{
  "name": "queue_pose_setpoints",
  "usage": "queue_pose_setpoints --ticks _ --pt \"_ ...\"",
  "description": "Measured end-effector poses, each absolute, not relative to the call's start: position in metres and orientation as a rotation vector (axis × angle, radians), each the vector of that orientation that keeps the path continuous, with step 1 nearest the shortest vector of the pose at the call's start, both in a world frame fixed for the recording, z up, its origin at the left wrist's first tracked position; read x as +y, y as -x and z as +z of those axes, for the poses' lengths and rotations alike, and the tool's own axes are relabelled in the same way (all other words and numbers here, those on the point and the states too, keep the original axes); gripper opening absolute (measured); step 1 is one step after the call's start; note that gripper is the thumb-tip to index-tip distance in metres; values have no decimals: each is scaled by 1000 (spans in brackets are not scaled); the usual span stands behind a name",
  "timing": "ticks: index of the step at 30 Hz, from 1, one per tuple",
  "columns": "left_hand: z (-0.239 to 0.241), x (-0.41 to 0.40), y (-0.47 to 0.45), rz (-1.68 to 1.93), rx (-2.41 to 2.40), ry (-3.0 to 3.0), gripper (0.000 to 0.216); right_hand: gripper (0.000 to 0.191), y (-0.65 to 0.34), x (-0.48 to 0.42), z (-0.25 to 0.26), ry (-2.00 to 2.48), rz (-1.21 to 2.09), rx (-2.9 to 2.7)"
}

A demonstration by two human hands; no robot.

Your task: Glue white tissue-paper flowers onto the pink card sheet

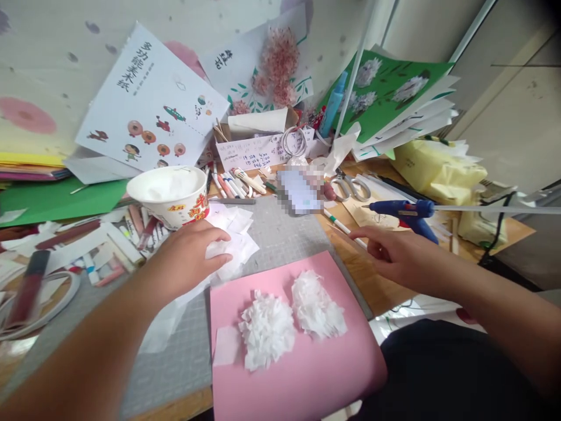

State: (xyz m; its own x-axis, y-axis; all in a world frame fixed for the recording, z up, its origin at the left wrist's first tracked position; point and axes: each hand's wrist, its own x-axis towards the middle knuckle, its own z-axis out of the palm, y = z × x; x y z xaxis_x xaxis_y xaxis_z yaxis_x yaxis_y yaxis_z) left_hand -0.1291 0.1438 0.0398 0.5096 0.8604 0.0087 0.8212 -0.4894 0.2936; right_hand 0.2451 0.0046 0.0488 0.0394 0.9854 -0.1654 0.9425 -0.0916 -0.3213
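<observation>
Two white paper flowers (267,330) lie side by side on one pink sheet (298,386), between the two hands and nearer than both. The left hand (188,254), thumb and forefinger parted, rests over loose white tissue (239,240) beside one bowl (169,190); the right hand (394,254) reaches one white pen (335,221), and whether either grasps anything I cannot tell.
</observation>
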Motion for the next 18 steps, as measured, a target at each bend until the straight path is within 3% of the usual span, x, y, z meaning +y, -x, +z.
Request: queue_pose_setpoints --ticks 3,9,12,18 --pt "34 145 123 307 1424 -2483 31 66 -258 -10 51 1963 816 -1690" --pt "43 145 120 582 1443 -2309 25 24 -255 -22 75 1736 1129 -1259" --pt "51 140 118 747 1487 -2131 24 28 -254 -23 81 1461 1274 -1039" --pt "67 124 82 828 1276 -1912 25 20 -256 -15 66 1330 1170 -1075"
